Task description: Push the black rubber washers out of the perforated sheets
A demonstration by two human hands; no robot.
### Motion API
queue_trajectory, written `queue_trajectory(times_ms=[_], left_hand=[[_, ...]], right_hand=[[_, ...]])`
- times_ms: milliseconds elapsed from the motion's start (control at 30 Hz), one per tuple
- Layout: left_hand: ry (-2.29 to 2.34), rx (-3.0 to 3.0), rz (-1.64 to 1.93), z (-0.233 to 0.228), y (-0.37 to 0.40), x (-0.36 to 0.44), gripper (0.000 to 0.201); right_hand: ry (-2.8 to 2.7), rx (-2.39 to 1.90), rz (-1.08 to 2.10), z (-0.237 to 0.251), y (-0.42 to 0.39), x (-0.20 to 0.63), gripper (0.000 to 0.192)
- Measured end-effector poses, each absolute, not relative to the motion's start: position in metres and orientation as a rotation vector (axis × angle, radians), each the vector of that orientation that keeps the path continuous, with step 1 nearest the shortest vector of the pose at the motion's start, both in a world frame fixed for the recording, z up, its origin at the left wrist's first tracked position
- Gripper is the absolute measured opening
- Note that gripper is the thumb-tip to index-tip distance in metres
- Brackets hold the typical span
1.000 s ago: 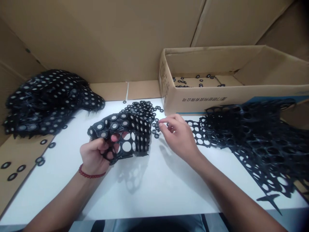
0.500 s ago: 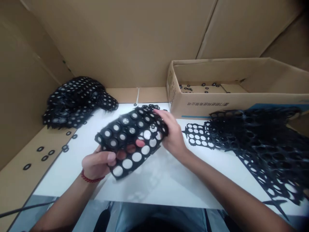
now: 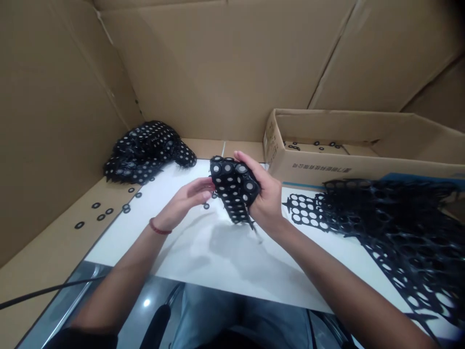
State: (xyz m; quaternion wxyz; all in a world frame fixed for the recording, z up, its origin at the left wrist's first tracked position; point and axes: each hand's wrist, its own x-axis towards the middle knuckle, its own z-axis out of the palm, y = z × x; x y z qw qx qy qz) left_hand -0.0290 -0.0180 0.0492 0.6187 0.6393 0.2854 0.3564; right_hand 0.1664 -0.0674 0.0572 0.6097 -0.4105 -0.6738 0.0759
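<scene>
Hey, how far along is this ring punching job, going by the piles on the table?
Done: a big heap of emptied black sheets lies at the right, and a few loose rings sit in the cardboard box. In hand: the right hand grips a sheet still full of rings, with the left hand at its edge. Left: a pile of full sheets at the far left, plus scattered rings.

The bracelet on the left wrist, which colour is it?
Red; the thin beaded bracelet shows best in the head view.
</scene>
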Motion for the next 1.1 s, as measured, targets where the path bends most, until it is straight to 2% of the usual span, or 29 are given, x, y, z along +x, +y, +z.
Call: queue_trajectory(times_ms=[67,133,200,267,367,467,567,667,767,933,1100], left_hand=[[0.557,1.517,0.724,0.056,-0.02,-0.014,0.043],[0.491,1.467,0.656,0.059,-0.023,-0.002,0.036],[0.446,1.377,0.627,0.057,-0.024,0.008,0.041],[0.464,1.335,0.629,0.05,-0.023,0.016,0.048],[0.548,1.327,0.703,0.036,-0.016,0.023,0.041],[0.616,1.353,0.746,0.024,-0.01,0.025,0.034],[0.638,1.474,0.787,0.018,-0.01,0.025,0.04],[0.693,1.699,0.842,0.014,-0.015,0.026,0.042],[0.747,1.819,0.847,0.01,-0.019,0.028,0.034],[0.658,1.85,0.823,0.007,-0.019,0.03,0.021],[0.717,1.73,0.855,0.005,-0.014,0.028,0.009]], right_hand=[[-1.595,-0.96,0.104,0.059,-0.069,0.167,0.046],[-1.664,-1.021,-0.002,0.057,-0.069,0.175,0.046],[-1.754,-1.148,-0.1,0.05,-0.066,0.189,0.047],[-1.848,-1.319,-0.162,0.037,-0.062,0.204,0.049],[-1.871,-1.505,-0.178,0.017,-0.061,0.22,0.048],[-1.742,-1.441,-0.112,0.008,-0.07,0.22,0.037],[-1.745,-1.284,0.002,0.011,-0.084,0.208,0.023],[-1.739,-1.264,0.213,0.014,-0.092,0.195,0.02],[-1.614,-1.295,0.368,0.008,-0.092,0.19,0.014],[-1.357,-1.363,0.528,-0.007,-0.079,0.19,0.028],[-1.145,-1.394,0.585,-0.01,-0.063,0.204,0.031]])
